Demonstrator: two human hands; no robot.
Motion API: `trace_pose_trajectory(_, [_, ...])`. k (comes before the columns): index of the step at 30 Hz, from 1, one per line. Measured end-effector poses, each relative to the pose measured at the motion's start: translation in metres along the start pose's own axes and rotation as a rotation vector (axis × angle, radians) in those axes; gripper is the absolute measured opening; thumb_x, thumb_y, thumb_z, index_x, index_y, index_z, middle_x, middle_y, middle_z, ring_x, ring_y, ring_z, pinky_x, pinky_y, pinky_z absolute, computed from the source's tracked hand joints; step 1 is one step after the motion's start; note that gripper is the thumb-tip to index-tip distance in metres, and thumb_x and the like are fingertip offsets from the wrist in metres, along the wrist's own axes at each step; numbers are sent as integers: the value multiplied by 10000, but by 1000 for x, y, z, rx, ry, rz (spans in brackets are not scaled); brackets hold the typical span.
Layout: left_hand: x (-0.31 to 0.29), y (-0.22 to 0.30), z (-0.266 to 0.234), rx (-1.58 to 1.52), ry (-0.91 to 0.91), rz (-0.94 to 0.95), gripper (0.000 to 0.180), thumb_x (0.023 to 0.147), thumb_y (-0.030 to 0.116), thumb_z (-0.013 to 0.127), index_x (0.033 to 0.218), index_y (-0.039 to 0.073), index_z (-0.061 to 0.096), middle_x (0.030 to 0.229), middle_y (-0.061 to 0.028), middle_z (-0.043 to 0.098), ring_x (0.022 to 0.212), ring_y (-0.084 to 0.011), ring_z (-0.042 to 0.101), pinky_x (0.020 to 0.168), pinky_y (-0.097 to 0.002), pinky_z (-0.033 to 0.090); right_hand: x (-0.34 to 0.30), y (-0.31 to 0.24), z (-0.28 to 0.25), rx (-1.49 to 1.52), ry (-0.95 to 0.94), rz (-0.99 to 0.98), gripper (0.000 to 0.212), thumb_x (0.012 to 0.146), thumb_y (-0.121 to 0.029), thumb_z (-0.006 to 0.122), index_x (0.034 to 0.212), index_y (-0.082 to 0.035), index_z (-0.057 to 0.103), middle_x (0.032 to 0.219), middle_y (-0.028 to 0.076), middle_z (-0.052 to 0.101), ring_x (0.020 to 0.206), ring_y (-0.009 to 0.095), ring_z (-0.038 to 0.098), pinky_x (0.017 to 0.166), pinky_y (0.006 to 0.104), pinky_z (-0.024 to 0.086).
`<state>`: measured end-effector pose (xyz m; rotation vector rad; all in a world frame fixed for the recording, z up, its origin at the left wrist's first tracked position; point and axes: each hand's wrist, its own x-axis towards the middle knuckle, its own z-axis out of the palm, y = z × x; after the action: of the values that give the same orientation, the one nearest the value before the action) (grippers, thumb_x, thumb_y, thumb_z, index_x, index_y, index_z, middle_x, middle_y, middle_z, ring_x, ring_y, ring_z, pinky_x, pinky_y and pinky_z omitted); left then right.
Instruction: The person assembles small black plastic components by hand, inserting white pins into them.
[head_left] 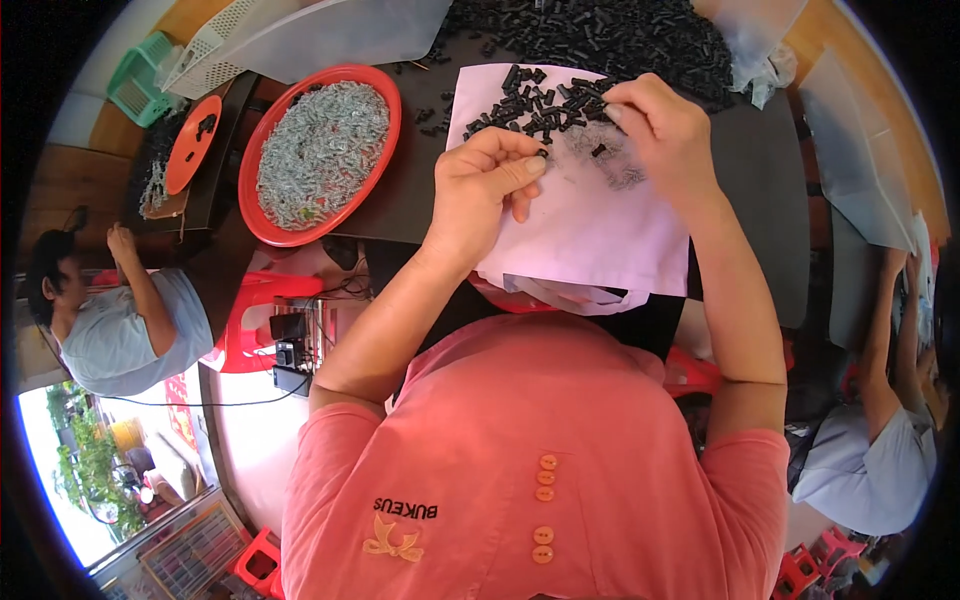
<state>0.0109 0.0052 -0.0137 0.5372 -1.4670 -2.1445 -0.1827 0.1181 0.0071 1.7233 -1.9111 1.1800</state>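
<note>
My left hand is closed in a pinch over a pale pink cloth, with a small black piece between thumb and forefinger. To its right, my right hand is also pinched, at the edge of a pile of short black tubular pieces. What its fingertips hold, if anything, is too small to make out. Below and between the hands lies a scatter of fine grey bits, with one black piece on top.
Left of the cloth stands a red basin full of small silvery-clear pieces. A large heap of black pieces covers the table's far side. Translucent plastic panels rise at the back. One person sits at left, another at right.
</note>
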Motion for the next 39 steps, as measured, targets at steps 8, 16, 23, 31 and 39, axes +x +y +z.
trace_pose_trajectory(8, [-1,-1,-4,25,4,-6,102,856,20,669,946,-25,648,710,-56,624,521,-95,533,472,-216,381,1,17,-9,-154,-229,241,63,788,-106,609,829,-70,640,759,83,652,704,272,633,634,376,484])
trace_pose_trajectory(16, [2,2,-2,71,-14,-21,117,878,18,639,979,-40,639,730,-77,628,530,-119,535,491,-228,421,-6,25,-3,-261,-379,142,105,746,-27,570,818,-71,634,818,69,659,740,298,639,647,397,486])
trace_pose_trajectory(23, [11,7,1,126,1,-47,132,868,24,645,981,-43,635,732,-80,629,537,-121,542,500,-228,426,-5,24,4,-336,-347,106,131,742,-7,577,834,-84,631,849,52,645,785,296,643,651,406,489])
trace_pose_trajectory(31, [9,4,1,25,21,-32,113,843,-4,665,948,-41,647,720,-76,629,511,-107,528,472,-227,413,-5,4,0,-183,-339,-28,106,743,-44,607,825,-91,655,814,38,615,777,265,637,662,400,499])
trace_pose_trajectory(39, [7,2,-3,53,-4,-24,139,864,8,648,987,-56,636,755,-95,643,558,-130,567,490,-225,438,-4,0,1,-243,-413,-33,114,749,-51,610,828,-91,682,821,49,603,826,267,617,708,396,497])
